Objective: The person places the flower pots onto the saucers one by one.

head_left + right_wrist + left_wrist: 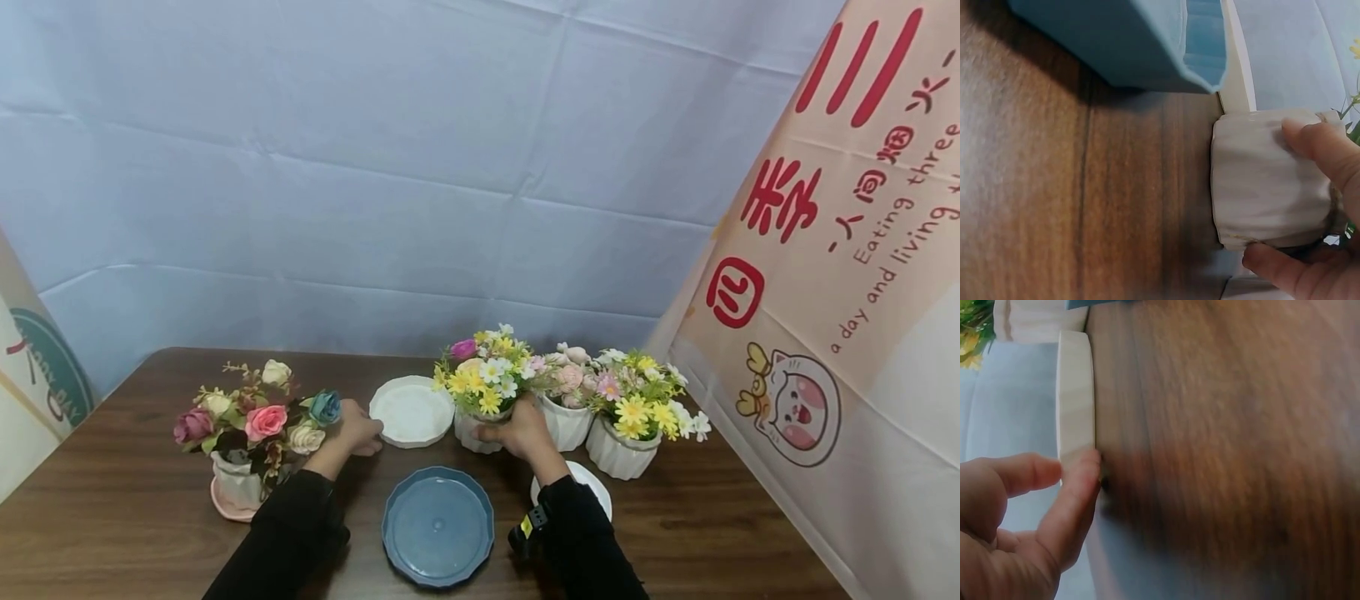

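My left hand (358,433) reaches to the left edge of a white saucer (411,410) on the wooden table. In the left wrist view its thumb and forefinger (1079,487) pinch that white saucer's rim (1075,394). My right hand (517,433) grips a white ribbed pot (474,435) of yellow and white daisies (483,375), which stands on the table. The right wrist view shows the right hand (1297,203) with a finger above and the thumb below the pot (1260,187). Both sleeves are black.
A blue saucer (438,525) lies near the front edge, between my arms. A small white saucer (596,492) sits partly under my right wrist. Roses in a white pot (236,483) stand on a pink saucer at left. Two more flower pots (621,454) stand at right, by a banner.
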{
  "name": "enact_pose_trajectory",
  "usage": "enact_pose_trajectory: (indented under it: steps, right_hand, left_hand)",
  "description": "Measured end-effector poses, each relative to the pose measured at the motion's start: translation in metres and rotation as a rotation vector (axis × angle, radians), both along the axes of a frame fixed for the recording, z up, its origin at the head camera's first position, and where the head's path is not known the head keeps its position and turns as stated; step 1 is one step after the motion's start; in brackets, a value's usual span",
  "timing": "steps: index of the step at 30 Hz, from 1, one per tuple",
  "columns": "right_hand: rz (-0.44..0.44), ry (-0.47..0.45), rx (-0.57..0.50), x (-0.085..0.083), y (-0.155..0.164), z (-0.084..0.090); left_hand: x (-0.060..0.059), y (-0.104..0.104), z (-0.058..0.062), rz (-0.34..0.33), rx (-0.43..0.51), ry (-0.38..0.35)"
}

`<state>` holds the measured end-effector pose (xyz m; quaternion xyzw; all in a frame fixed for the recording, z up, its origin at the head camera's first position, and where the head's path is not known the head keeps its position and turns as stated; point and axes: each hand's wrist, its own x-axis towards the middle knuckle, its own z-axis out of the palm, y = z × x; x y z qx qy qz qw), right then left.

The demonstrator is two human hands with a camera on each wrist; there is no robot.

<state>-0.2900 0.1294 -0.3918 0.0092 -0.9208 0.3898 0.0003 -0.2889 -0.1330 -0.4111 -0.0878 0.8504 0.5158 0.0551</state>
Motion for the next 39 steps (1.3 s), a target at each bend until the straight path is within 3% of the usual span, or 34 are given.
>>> enact_pose_trajectory:
  steps: [6, 16, 23, 31, 39]
  right_hand:
    - [-0.005, -0.017, 0.025, -0.001, 0.001, 0.000]
    - [-0.006, -0.009, 0.031, -0.001, 0.002, 0.001]
    - [-0.004, 0.000, 0.029, 0.001, 0.001, 0.001]
    - [-0.003, 0.022, 0.030, 0.001, 0.002, 0.003]
    - [-0.003, 0.029, 0.007, 0.002, 0.000, 0.000]
  left_hand:
    - [-0.001, 0.003, 0.000, 0.026, 0.044, -0.030]
    - [-0.003, 0.004, -0.002, 0.038, 0.079, -0.021]
    - [-0.001, 0.002, 0.003, -0.007, -0.017, -0.002]
    - [0.006, -0.002, 0.017, -0.050, -0.021, 0.035]
    - [0.009, -0.006, 0.015, -0.072, -0.058, 0.008]
